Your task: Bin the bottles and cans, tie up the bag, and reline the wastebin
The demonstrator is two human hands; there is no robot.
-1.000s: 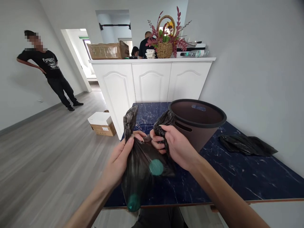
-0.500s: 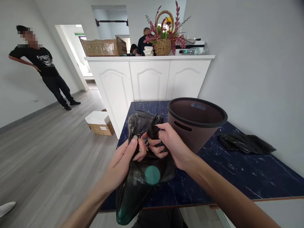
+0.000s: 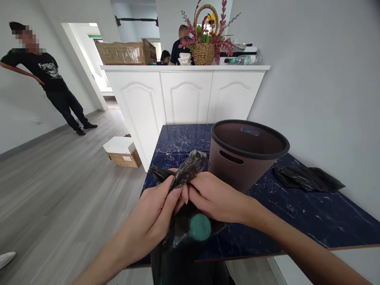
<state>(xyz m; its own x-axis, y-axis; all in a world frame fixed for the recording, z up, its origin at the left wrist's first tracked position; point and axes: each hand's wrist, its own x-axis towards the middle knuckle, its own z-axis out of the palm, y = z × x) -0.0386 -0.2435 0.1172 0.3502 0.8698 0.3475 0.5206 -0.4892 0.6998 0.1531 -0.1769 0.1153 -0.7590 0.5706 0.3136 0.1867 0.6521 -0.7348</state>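
My left hand (image 3: 158, 206) and my right hand (image 3: 212, 194) are close together, both closed on the gathered top of a black plastic bag (image 3: 190, 168). Its twisted ends stick up and out between my fingers. Through the thin plastic below my hands shows a round green thing (image 3: 200, 227); the rest of the contents is hidden. The bag hangs over the near edge of the dark blue marbled table (image 3: 178, 144). Just beyond my right hand stands a brown trash can (image 3: 227, 170) with a black rim and slotted handles.
Another black plastic bag (image 3: 307, 178) lies flat at the table's right. A white cabinet (image 3: 187, 97) stands behind, bearing a flower basket (image 3: 204, 53), a taped cardboard box (image 3: 123, 53) and a plastic bottle (image 3: 245, 59). Boxes (image 3: 121, 152) sit on the floor. A person (image 3: 53, 75) stands at left.
My hands have come together, crossing and drawing the bag's two loose ends tight. The bag's wide upper part is now bunched into narrow twists. The view has shifted slightly.
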